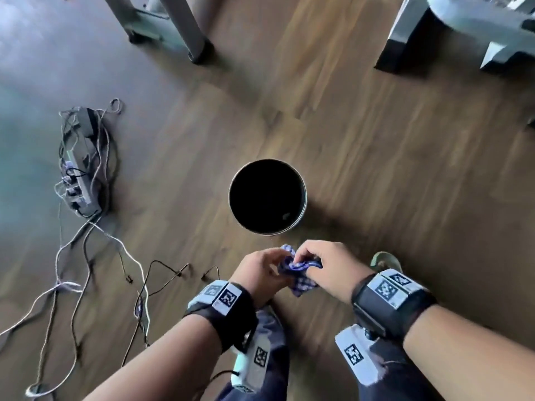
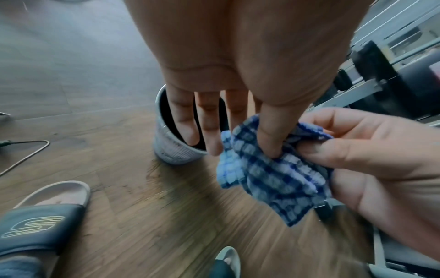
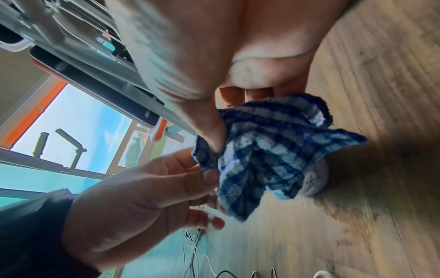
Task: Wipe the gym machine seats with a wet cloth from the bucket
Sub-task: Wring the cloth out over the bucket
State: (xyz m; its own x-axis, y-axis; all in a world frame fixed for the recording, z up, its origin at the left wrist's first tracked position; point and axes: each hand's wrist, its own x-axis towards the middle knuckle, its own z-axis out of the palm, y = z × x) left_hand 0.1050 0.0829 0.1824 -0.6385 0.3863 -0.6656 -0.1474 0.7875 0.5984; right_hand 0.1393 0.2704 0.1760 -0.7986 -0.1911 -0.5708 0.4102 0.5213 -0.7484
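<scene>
The bucket [image 1: 267, 197] interior was black, so its contents could not be told. Gym machine frames [image 1: 463, 33] were cut off at the head view's top edge, seats unseen. The cloth [image 2: 273, 169] hid the left hand's index fingertip; floor grain was motion-blurred.

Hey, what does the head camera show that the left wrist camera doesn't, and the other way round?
Only the head view shows the grey power strip with tangled cables on the floor and the bucket's dark inside from above. Only the left wrist view shows the black slide sandal with gold lettering and the bucket's ribbed outer wall. Both show the round grey metal bucket on the brown wood-plank floor, with the left hand and right hand holding the blue-and-white checked cloth near it.
</scene>
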